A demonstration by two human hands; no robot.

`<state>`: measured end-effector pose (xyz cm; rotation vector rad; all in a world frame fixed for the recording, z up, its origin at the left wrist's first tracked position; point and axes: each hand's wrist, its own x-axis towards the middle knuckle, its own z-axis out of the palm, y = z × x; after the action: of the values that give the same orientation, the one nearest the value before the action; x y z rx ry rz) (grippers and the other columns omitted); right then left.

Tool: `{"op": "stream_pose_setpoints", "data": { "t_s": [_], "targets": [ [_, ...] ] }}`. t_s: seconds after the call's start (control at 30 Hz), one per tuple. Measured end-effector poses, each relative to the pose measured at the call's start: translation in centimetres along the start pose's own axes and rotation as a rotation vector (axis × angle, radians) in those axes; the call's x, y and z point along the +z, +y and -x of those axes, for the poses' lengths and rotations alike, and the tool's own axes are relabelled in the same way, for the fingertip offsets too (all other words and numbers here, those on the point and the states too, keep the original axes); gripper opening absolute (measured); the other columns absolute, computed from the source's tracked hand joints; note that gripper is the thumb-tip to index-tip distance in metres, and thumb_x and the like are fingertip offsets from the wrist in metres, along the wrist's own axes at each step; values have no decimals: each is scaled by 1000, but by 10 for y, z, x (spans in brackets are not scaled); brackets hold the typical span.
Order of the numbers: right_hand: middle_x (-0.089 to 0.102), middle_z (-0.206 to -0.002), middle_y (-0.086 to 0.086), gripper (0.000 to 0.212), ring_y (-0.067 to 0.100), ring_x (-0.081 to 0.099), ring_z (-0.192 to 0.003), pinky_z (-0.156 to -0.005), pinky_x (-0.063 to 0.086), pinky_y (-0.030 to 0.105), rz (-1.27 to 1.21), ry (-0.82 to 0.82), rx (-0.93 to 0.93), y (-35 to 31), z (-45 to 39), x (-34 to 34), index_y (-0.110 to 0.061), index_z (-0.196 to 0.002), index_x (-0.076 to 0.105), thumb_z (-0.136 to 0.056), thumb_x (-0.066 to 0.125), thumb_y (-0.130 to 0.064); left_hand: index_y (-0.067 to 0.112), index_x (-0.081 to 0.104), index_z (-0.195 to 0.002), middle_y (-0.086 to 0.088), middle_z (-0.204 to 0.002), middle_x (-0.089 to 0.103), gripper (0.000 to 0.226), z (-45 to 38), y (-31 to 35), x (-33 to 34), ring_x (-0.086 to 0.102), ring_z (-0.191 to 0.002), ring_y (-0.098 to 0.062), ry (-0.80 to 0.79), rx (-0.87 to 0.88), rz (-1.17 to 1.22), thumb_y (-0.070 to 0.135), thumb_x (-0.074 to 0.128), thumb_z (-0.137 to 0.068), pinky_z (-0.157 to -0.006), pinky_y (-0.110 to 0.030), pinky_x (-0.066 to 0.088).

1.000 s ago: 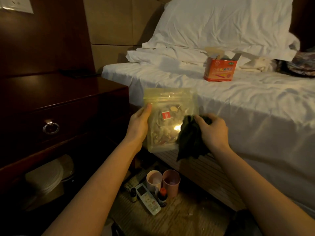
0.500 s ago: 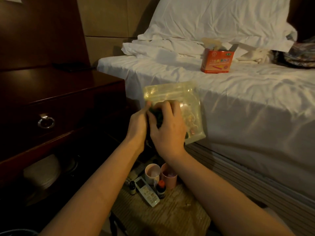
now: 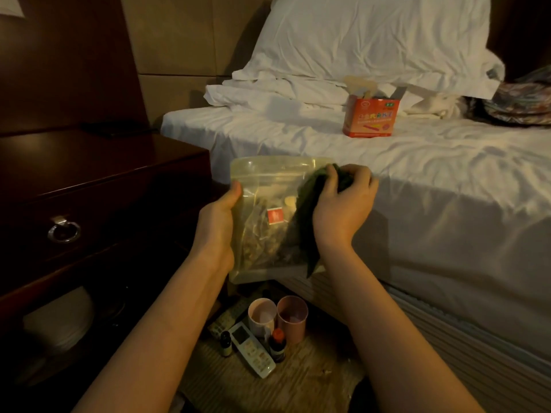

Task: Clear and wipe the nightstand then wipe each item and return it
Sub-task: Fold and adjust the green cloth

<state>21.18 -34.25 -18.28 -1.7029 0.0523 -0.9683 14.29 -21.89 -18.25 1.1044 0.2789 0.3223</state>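
No legible text on orange box [image 3: 370, 117]

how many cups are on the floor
2: a pale cup and a pink cup stand side by side below the bag. Others may be hidden.

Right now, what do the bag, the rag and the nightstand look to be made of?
Zip bag: clear, slightly yellowish plastic film; glossy, its contents show through. Rag: soft dark green fabric, bunched under the right hand, hanging limp. Nightstand: dark reddish wood or veneer, polished; light reflects off its top. Left hand grips the bag's edge.
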Motion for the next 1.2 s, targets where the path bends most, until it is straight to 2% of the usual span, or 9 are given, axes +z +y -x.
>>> {"op": "stream_pose_setpoints", "data": {
  "t_s": [0.13,0.3,0.4,0.53,0.63,0.8,1.03,1.13,1.2],
  "targets": [
    [57,-84,1,30,15,52,-77,-66,33,23,-50,-391,405,15,-5,-7,-8,-95,62,-97,47,-34,14,72,-85,-9,-82,73,35,-4,12,-12,69,-79,-26,37,20,6,43,53,-92,-72,-36,53],
    [62,-49,-6,49,3,59,-49,-52,45,17,-256,-880,439,12,-2,-18,-14,-66,61,-100,36,-39,16,71,-86,-7,-77,74,34,-11,24,-28,69,-76,-25,24,-43,5,43,51,-93,-69,-36,51],
    [64,-58,1,37,8,59,-53,-55,48,21,-321,-983,331,11,-12,-28,-5,-71,63,-98,45,-20,17,70,-83,-5,-69,73,36,-15,25,-30,69,-65,-23,46,-94,-10,44,49,-94,-62,-34,50],
    [50,-67,14,30,17,47,-60,-57,39,25,-279,-905,221,17,-16,-31,18,-80,56,-94,50,-7,15,65,-105,-13,-106,69,29,-27,11,-27,65,-88,-26,226,12,-214,39,54,-93,-81,-43,53],
    [53,-62,13,28,12,49,-58,-56,38,29,-71,-767,-32,13,-10,-32,7,-71,58,-91,55,-12,17,35,-143,-9,-142,45,88,-25,6,-19,48,-125,-24,234,228,-595,57,65,-71,-105,-45,40],
    [49,-60,-4,27,18,54,-58,-53,40,34,61,-533,-497,-6,22,-33,-15,-66,55,-88,55,-31,31,44,-139,3,-128,60,85,-6,-8,2,59,-115,-13,-337,34,-260,74,60,-67,-93,-33,49],
    [43,-68,-9,30,8,46,-64,-58,35,24,-155,-632,-530,-17,31,-33,-15,-75,46,-95,45,-37,23,45,-139,-6,-131,59,90,-3,-1,-11,59,-117,-20,-416,149,-121,71,65,-66,-91,-36,52],
    [53,-85,-5,25,8,52,-81,-69,38,18,-315,-700,-481,-27,43,-37,-14,-91,53,-93,45,-37,17,67,-111,-7,-106,70,48,16,0,-5,68,-98,-14,-504,63,79,51,43,-88,-81,-28,57],
    [51,-91,-5,26,12,51,-87,-73,38,20,-354,-702,-455,-33,48,-39,-14,-96,51,-90,46,-39,6,73,-82,-6,-73,73,48,34,2,-2,69,-74,1,-461,71,-26,53,70,-71,-64,-12,53]
  ]
}}
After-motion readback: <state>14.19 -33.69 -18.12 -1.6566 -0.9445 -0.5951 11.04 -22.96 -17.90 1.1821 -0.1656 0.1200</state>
